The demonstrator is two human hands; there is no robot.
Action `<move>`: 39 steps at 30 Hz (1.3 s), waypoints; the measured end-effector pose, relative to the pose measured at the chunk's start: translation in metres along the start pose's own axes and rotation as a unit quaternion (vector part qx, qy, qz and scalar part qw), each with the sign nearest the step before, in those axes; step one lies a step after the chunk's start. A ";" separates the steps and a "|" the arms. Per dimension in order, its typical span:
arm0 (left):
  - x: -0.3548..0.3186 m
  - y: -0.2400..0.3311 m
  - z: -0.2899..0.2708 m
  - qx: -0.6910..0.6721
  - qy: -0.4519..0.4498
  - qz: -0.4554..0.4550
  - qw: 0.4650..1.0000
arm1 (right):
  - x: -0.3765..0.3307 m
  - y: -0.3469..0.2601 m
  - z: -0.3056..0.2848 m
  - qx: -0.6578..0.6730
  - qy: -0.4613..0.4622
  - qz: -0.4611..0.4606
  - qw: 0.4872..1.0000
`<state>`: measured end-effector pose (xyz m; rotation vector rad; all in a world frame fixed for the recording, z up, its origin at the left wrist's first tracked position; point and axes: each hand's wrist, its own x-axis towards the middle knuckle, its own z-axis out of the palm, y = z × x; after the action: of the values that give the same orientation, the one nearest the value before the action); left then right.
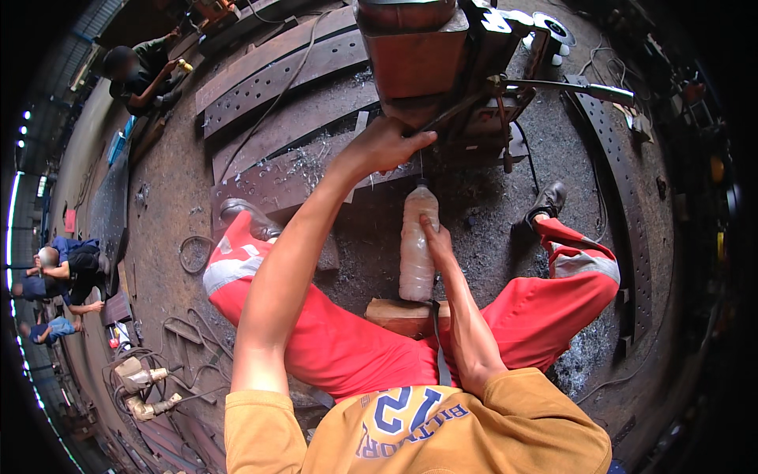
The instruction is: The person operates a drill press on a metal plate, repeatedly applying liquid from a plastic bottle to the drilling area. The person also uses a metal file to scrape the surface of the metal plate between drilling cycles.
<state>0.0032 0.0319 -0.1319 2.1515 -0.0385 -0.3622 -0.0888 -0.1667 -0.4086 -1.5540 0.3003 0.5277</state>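
My left hand [388, 148] is closed around the end of a dark spoke, a feed handle of the magnetic drill press [417, 59] in front of me; its fingertips are partly hidden. Other spokes of that feed handle reach right, with a pale grip [609, 93], and downward. My right hand [437, 238] is wrapped round the side of a clear plastic bottle [416, 257] with cloudy whitish contents. The bottle stands upright with its dark cap just below the drill, and a thin line shows above the cap. A wooden block [395, 314] lies just below the bottle's base.
Drilled steel plates [292, 87] lie ahead and left, strewn with metal shavings. Another perforated steel strip [624, 182] runs along the right. Cables [197, 253] cross the floor. Brass-coloured fittings [142, 387] lie at lower left. Other people [138, 75] sit or work along the left.
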 end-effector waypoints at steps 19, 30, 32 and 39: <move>0.003 -0.006 -0.003 0.037 -0.015 -0.006 0.999 | -0.009 -0.009 0.002 0.045 -0.034 0.048 0.997; 0.001 -0.003 -0.001 0.027 0.012 0.051 0.998 | 0.003 0.008 -0.008 0.040 -0.036 0.030 0.998; 0.002 -0.001 0.001 0.027 0.018 0.069 0.997 | 0.003 0.007 -0.009 0.030 -0.028 0.033 0.999; -0.002 0.000 -0.001 0.040 0.011 0.064 0.997 | -0.004 -0.003 -0.004 0.092 -0.056 0.048 0.993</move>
<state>0.0021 0.0336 -0.1311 2.2193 -0.1788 -0.2662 -0.0902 -0.1713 -0.4039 -1.3308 0.3293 0.6419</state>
